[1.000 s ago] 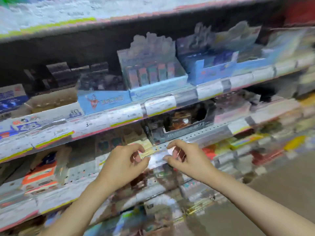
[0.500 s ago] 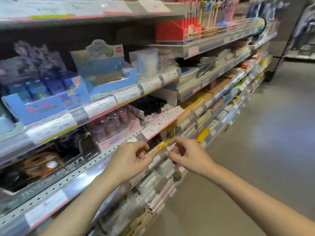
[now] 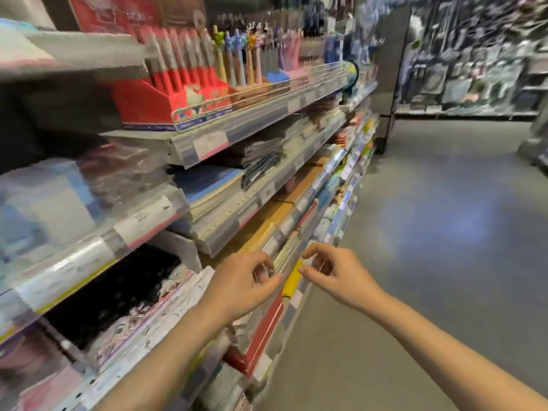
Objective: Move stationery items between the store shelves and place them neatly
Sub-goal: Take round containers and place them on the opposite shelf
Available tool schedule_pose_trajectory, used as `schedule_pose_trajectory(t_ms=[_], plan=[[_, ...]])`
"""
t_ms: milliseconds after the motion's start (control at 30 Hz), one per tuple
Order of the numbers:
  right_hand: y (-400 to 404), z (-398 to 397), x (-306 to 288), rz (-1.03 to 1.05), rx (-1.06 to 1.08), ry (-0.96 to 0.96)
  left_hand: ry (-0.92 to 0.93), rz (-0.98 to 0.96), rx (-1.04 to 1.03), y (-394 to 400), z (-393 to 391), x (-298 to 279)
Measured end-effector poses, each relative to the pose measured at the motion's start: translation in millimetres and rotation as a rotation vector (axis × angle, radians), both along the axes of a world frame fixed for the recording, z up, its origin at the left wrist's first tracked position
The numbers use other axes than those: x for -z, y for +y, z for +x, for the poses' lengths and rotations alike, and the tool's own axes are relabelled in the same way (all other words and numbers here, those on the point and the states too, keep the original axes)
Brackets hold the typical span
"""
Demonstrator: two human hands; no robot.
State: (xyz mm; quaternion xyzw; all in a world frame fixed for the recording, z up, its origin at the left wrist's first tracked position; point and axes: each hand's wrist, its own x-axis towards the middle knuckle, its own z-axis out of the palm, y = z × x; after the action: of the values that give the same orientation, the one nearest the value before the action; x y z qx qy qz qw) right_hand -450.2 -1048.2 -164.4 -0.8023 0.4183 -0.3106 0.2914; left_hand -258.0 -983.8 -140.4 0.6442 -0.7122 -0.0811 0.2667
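Observation:
My left hand and my right hand are raised close together in front of a lower shelf edge. The thumb and fingers of each hand pinch one end of a small thin packet that spans the gap between them. The packet is mostly clear and blurred. A yellow piece shows in that gap; I cannot tell whether it belongs to the packet or lies on the shelf behind.
Tiered store shelves run along the left, packed with notebooks, paper pads and boxed goods. A red display of pens stands on an upper shelf. The grey aisle floor stretches on the right, with more racks at the far end.
The view has swung to the right along the shelves, from the boxed goods to the notebook section. Both hands stay together in the same pinching hold.

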Motion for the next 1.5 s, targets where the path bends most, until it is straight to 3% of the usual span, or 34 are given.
schedule_pose_trajectory(t_ms=[167,433,700,900,1133,1400,1500], plan=[[-90,-27,3,0.006,0.091,-0.012,-0.009,0.031,0.003,-95,-22,2],[-253,-70,18,0.038,0.042,-0.015,0.048,0.088,-0.089,-246,-66,31],[-419,-91,19,0.027,-0.099,0.116,0.140,0.119,-0.350,-376,-96,54],[-513,-60,40,0.011,-0.213,0.161,0.182,0.183,-0.574,-445,-84,89],[-595,0,73,0.068,-0.370,0.261,0.278,0.125,-0.776,-514,-52,121],[-645,64,96,0.024,-0.548,0.374,0.366,0.420,-0.995,-580,-29,153],[-662,85,103,0.059,-0.599,0.471,0.408,0.311,-1.041,-592,-28,159]])
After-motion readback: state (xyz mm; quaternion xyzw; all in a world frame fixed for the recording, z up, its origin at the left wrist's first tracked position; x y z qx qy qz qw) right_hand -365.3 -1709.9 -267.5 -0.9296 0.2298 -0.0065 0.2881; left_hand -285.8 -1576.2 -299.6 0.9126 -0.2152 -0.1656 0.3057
